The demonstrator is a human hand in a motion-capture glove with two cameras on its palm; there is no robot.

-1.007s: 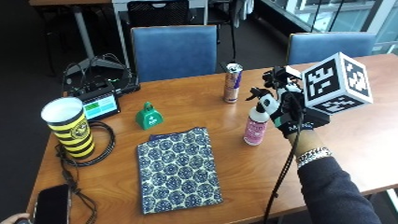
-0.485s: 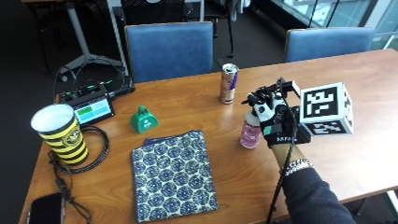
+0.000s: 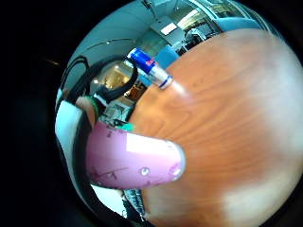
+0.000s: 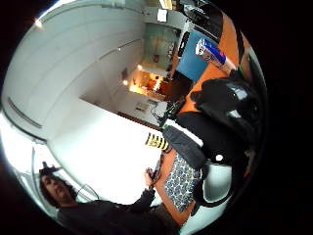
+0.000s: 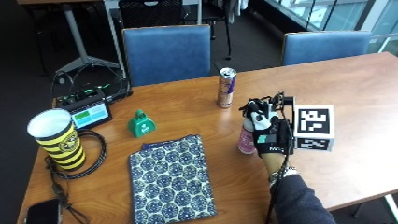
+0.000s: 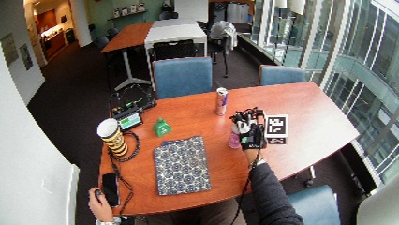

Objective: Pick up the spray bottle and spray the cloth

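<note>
All fingers point(image 5: 266, 122) of gloved R hand point(image 5: 271, 130) curled round pink spray bottle point(image 5: 247, 138), upright on table point(image 5: 348, 93)

gloved grip point(image 5: 271, 132) seemingly around pink spray bottle point(image 5: 247, 138)

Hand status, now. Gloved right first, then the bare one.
Right hand: curled around the pink spray bottle, which stands on the table.
Bare hand: at the table's near corner by a phone; grip cannot be told.
</note>
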